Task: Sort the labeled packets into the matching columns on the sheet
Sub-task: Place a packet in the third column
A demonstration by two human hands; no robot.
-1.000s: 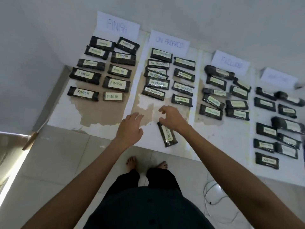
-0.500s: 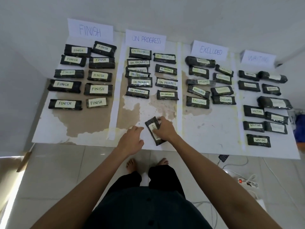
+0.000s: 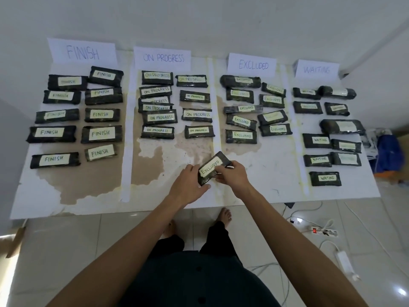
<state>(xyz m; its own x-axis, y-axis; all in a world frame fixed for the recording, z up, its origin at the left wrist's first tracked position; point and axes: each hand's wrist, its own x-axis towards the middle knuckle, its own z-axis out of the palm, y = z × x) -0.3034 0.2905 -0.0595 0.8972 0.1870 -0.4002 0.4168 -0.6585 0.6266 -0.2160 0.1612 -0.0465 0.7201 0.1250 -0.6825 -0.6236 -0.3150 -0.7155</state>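
While both hands grip it, the packet marked EXCLUDED [image 3: 213,168] sits just below the centre of the frame, tilted so its label climbs toward the upper right, over the pale strip [image 3: 215,149] that divides the ON PROGRESS column from the EXCLUDED column on the sheet [image 3: 265,185]. The left hand [image 3: 188,185] is closed on its lower left end, thumb along the bottom edge; the right hand [image 3: 232,176] pinches its right side, fingers curled over the top edge. Whether the packet is lifted or resting on the paper I cannot tell. The step in hand looks to be carrying it to its home under the EXCLUDED header card [image 3: 252,65], upper right of centre. To do it well, I would read the label once more, then move right and up into the bare patch just below the lowest EXCLUDED packet [image 3: 241,136], turning it level so it matches the rows already laid. Lift it clear rather than slide it; the paper is stained and peeling at centre frame and could snag or shift. Set it apart from its neighbours, label up, well inside the strip on either side.
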